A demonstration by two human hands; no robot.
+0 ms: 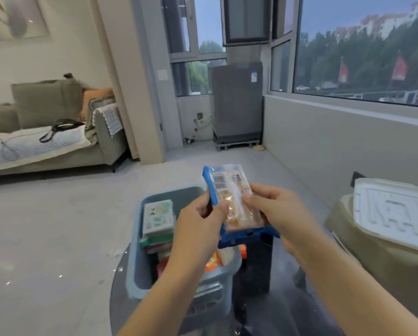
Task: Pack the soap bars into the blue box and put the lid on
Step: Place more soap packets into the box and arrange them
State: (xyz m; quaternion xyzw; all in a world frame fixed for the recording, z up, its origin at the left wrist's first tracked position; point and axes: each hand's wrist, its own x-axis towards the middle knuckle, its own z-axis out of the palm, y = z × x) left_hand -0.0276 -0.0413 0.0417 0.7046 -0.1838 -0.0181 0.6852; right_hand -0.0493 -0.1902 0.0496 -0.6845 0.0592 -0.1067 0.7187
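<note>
Both hands hold one blue-edged pack of soap bars (229, 190) above the blue box (140, 265); its clear wrap shows tan bars and a barcode. My left hand (198, 224) grips its left edge and my right hand (276, 209) grips its right side. Inside the box, a white and green soap pack (158, 215) lies on top of a stack of other packs at the left. Orange packs (213, 263) show under my left hand. A white lid (394, 212) lies on a beige seat at the right.
The box stands on a round dark glass table (256, 299). A beige seat (373, 253) is at the right, close to the table. A sofa (48, 139) stands at the far left, a grey appliance (237, 103) by the windows. Pale floor lies between.
</note>
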